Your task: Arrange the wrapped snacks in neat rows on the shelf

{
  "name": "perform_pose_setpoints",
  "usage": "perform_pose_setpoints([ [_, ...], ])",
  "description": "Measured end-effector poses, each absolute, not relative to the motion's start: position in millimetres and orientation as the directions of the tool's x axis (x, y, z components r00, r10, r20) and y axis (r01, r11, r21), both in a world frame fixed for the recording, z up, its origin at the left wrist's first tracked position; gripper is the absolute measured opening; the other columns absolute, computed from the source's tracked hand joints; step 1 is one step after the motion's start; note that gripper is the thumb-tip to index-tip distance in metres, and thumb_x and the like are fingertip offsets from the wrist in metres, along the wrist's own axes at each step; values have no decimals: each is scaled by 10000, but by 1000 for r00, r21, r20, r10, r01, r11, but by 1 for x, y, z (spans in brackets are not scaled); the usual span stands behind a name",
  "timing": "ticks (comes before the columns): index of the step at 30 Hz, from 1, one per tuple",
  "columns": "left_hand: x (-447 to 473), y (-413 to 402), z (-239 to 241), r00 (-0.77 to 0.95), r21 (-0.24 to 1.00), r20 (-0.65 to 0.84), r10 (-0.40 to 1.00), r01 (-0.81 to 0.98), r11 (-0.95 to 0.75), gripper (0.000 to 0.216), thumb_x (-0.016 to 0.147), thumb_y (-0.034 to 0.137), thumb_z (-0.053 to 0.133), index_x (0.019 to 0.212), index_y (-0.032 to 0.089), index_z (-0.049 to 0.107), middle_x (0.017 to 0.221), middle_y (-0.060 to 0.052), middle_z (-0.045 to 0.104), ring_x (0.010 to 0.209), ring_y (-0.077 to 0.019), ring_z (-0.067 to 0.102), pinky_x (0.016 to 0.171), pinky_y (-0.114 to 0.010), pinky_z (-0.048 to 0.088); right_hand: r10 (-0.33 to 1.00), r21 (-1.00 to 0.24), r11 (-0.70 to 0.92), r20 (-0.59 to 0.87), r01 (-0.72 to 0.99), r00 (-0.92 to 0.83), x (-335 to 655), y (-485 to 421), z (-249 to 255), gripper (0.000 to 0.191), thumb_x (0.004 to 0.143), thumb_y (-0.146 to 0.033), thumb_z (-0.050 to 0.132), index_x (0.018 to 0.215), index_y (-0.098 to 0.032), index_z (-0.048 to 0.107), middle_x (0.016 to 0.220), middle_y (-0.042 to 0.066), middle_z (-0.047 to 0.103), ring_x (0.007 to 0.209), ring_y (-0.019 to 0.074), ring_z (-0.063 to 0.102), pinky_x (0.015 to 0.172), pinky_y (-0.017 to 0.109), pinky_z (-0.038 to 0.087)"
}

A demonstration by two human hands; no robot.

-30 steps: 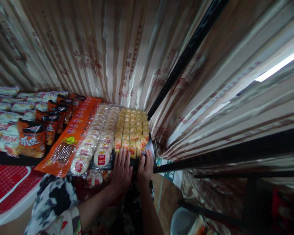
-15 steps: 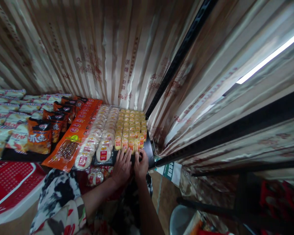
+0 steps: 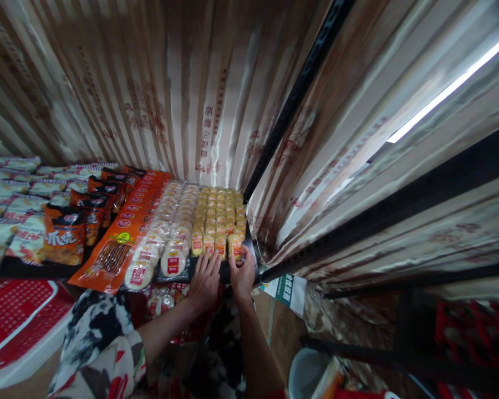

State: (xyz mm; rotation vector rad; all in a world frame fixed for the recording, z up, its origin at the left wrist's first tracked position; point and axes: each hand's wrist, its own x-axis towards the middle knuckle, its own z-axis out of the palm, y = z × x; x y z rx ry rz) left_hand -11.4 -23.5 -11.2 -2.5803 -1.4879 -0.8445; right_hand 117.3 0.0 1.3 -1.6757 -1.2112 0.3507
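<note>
Since the earlier moment, both hands are moved up to the front row. On the dark shelf (image 3: 25, 267), yellow packets (image 3: 222, 213) are laid in rows beside round cakes (image 3: 166, 244). The left hand (image 3: 203, 280) is pressed flat and open against them, nothing gripped; the right hand (image 3: 242, 271) is curled around the corner packet (image 3: 235, 244).

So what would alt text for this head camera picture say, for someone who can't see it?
Two bare hands, left hand and right hand, touch the front row of small yellow snack packs on a shelf. Round white packs and orange packets lie to their left, striped shiny sheeting behind.
</note>
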Motion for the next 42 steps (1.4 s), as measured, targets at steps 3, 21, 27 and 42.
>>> perform_pose_setpoints([
  [3,-11,-22,-10,388,218,483,785,815,-537,457,856,126,368,1296,79,478,1402,-135,457,1402,-312,187,1076,-524,331,810,-795,-24,340,606,477,120,2,4,529,811,-425,506,1249,-129,491,1068,146,559,970,233,542,765,347,509],
  [21,10,6,-5,453,177,514,728,775,-607,419,885,165,389,1282,121,513,1445,-113,403,1409,-306,171,1105,-541,269,806,-741,-84,343,666,482,133,17,-1,384,822,-454,498,1033,-140,566,952,104,581,916,227,536,846,387,462],
  [27,10,14,-9,444,175,545,711,769,-615,425,868,136,379,1269,66,504,1421,-168,422,1407,-304,178,1092,-517,314,848,-785,-58,288,617,445,131,21,2,458,819,-440,506,1152,-126,521,1016,124,590,911,215,562,760,332,491],
  [42,9,10,-8,475,159,554,684,746,-647,376,883,129,376,1209,53,548,1428,-199,397,1415,-282,159,1104,-498,320,824,-558,-118,407,821,394,126,26,-2,493,887,-428,396,1226,-87,506,1115,173,620,1041,254,541,906,377,414],
])
